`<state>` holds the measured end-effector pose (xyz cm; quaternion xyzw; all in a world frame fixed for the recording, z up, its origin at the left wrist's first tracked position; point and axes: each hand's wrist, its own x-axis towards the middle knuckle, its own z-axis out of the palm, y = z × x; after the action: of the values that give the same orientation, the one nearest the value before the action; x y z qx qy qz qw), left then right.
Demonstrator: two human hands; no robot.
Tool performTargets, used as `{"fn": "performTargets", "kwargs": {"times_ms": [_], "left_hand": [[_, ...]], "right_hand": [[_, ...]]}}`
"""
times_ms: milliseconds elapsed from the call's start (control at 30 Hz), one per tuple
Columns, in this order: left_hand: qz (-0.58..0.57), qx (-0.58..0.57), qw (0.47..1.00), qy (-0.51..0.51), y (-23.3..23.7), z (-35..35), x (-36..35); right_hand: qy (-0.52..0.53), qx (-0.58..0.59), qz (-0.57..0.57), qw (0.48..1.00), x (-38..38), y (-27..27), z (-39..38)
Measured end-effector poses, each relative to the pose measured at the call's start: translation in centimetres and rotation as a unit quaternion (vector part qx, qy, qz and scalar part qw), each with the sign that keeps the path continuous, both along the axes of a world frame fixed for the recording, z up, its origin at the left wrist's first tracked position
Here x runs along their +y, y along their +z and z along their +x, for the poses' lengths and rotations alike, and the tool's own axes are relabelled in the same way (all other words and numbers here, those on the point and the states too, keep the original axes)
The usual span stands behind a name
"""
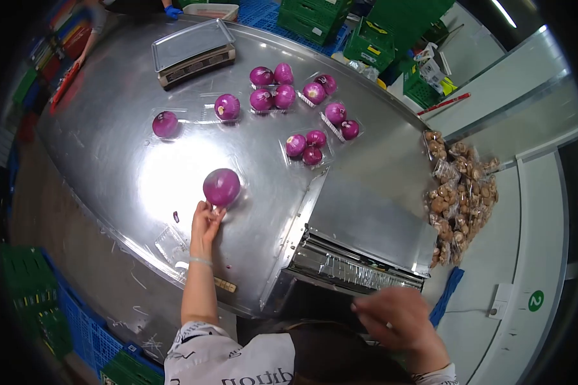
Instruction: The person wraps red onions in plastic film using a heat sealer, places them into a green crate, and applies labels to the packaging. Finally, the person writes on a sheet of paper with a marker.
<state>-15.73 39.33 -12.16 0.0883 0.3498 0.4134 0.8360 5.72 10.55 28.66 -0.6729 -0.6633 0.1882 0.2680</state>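
Note:
My left hand (207, 222) reaches over the steel table, its fingers closed at the near edge of a large red onion (222, 187). Faint clear plastic shows around that onion, apparently a tray. My right hand (395, 317) is raised in front of the wrapping machine (359, 266); it is blurred, with fingers curled, and what it holds, if anything, does not show. Beyond my left hand, single red onions sit in clear trays, one onion (165, 124) at the left and another onion (227, 107) nearer the middle. Further trays hold onions in twos and threes, such as the trio (312, 156).
A weighing scale (196, 54) stands at the back left. Bagged mushrooms (462, 199) are heaped right of the machine. An empty clear tray (172, 244) lies near my left forearm. Green crates (314, 19) are stacked behind the table. Another person's blue-gloved hand (172, 11) shows at the far edge.

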Motion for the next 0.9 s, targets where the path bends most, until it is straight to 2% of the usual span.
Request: {"fn": "performTargets", "kwargs": {"times_ms": [33,67,133,167,267,300,367,467,533,633,667,700,733,800,833,900], "left_hand": [[0.033,0.004,0.999,-0.029,0.2,-0.7,-0.7],[0.054,0.017,0.998,-0.039,2.4,-0.7,-1.2],[0.098,0.049,0.992,-0.063,10.5,-0.3,-2.9],[0.134,0.057,0.986,-0.086,12.7,0.0,-3.3],[0.190,0.078,0.961,-0.187,19.3,3.6,-5.5],[0.185,0.064,0.957,-0.214,21.6,5.5,-6.7],[0.171,0.057,0.946,-0.269,24.4,9.9,-9.8],[0.155,-0.014,0.911,-0.383,22.5,15.7,-13.5],[0.154,0.013,0.899,-0.411,21.9,19.3,-16.3],[0.242,0.125,0.854,-0.443,19.4,23.7,-19.8],[0.276,0.156,0.835,-0.450,18.3,24.8,-20.4],[0.411,0.256,0.733,-0.477,16.7,25.5,-20.3],[0.499,0.326,0.654,-0.465,17.5,25.8,-20.7],[0.642,0.449,0.462,-0.415,19.5,25.6,-21.7],[0.634,0.447,0.460,-0.431,19.4,25.3,-21.5],[0.695,0.384,0.480,-0.373,17.6,23.5,-21.0]], "right_hand": [[-0.004,0.023,-0.035,0.999,-0.3,-1.9,0.7],[-0.010,0.047,-0.071,0.996,-0.7,-3.7,1.3],[-0.039,0.067,-0.095,0.993,-1.5,-6.0,2.3],[-0.055,0.077,-0.104,0.990,-1.7,-7.2,3.0],[-0.131,0.220,-0.048,0.965,-2.0,-11.2,5.3],[-0.159,0.321,-0.038,0.933,-1.9,-12.3,6.0],[-0.210,0.512,-0.014,0.833,-2.4,-14.0,7.6],[-0.288,0.519,0.028,0.804,-5.1,-16.2,10.8],[-0.355,0.502,0.037,0.788,-7.9,-16.9,12.9],[-0.402,0.461,0.049,0.789,-11.1,-18.2,15.5],[-0.408,0.447,0.055,0.794,-11.9,-18.8,16.1],[-0.426,0.434,0.047,0.793,-12.6,-19.6,16.4],[-0.428,0.439,0.056,0.788,-13.4,-20.3,16.5],[-0.430,0.453,0.065,0.778,-15.0,-21.4,16.1],[-0.433,0.452,0.065,0.777,-15.5,-21.5,15.5],[-0.428,0.407,0.045,0.806,-17.0,-21.0,14.7]]}}
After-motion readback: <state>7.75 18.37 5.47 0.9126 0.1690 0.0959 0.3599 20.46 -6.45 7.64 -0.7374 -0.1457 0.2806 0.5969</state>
